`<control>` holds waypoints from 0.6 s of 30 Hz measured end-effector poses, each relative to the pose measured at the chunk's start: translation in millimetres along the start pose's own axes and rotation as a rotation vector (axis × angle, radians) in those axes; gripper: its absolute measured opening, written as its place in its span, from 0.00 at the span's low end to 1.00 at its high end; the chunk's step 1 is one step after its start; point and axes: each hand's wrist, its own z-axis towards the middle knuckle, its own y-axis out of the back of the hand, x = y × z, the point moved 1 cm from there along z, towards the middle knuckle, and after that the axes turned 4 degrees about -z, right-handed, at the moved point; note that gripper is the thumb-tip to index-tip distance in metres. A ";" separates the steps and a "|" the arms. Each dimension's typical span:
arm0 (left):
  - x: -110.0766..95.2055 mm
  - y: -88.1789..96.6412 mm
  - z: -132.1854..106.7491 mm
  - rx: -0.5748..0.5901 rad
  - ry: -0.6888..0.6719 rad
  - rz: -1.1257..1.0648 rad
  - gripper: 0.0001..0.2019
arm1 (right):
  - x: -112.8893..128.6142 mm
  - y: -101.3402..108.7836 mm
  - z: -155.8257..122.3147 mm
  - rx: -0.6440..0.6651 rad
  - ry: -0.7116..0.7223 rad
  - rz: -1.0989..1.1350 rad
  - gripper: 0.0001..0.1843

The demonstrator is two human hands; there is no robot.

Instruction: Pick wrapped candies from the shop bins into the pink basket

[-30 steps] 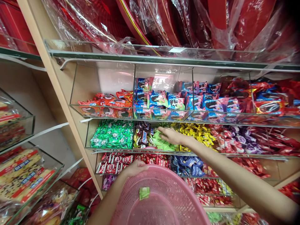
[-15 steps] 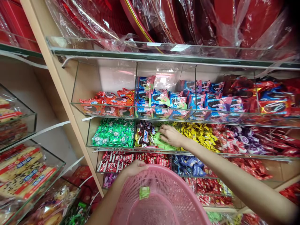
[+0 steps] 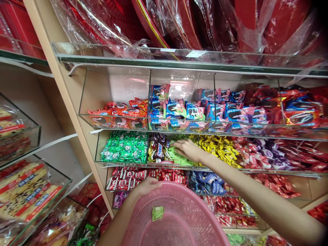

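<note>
Light-green candy packets [image 3: 179, 158] are lying in the middle glass bin, squeezed between the Snickers bars [image 3: 157, 150] on one side and yellow candies [image 3: 220, 147] on the other. The glass front edge [image 3: 143, 163] is standing low, and the shelf above [image 3: 179, 127] is hanging close over the bin (tight gap for reaching in). The right hand [image 3: 188, 149] is resting palm-down on the green packets, fingers loosely curled and touching them; whether any packet is pinched I cannot tell, the fingertips are hidden. The left hand [image 3: 145, 187] is gripping the far rim of the pink basket [image 3: 179, 218], fingers wrapped over it. One green packet [image 3: 158, 213] is lying inside the basket. The basket's near part is getting cut off at the bottom.
</note>
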 end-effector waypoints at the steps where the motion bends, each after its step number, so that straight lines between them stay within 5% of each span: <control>1: 0.2 0.2 -0.2 0.001 -0.006 0.006 0.24 | -0.1 0.3 -0.6 -0.014 0.005 0.008 0.16; 18: 1.3 1.6 -4.5 -0.015 0.015 -0.001 0.27 | -2.4 -8.7 -10.4 -0.110 -0.015 0.116 0.06</control>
